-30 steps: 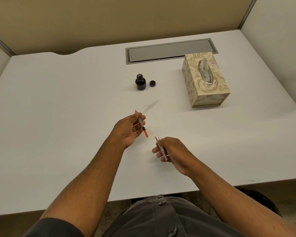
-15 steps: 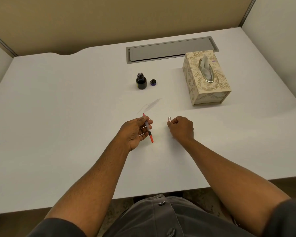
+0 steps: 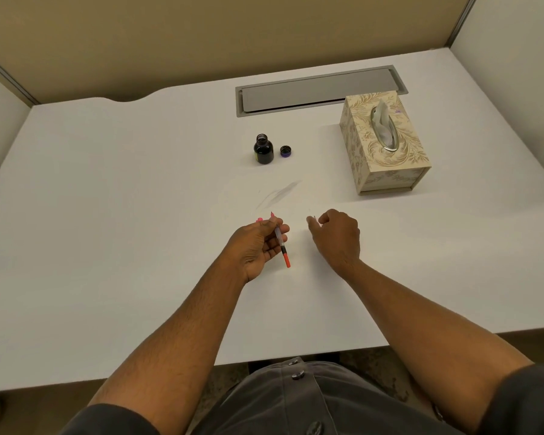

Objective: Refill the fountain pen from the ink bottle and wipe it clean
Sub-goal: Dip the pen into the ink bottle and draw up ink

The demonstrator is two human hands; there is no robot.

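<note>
Bare forearms, short dark grey sleeves (image 3: pixel 522 400), and a dark grey button-front shirt (image 3: pixel 296 403) below the desk (image 3: pixel 107 215) edge.

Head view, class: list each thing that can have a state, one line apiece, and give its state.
ink bottle: upright, uncapped.
bottle cap: off, on the desk right of the bottle.
pen section: gripped by the left hand, barrel off.
right hand: curled round a small, mostly hidden part.
tissue box: tissue poking out of the slot.
</note>
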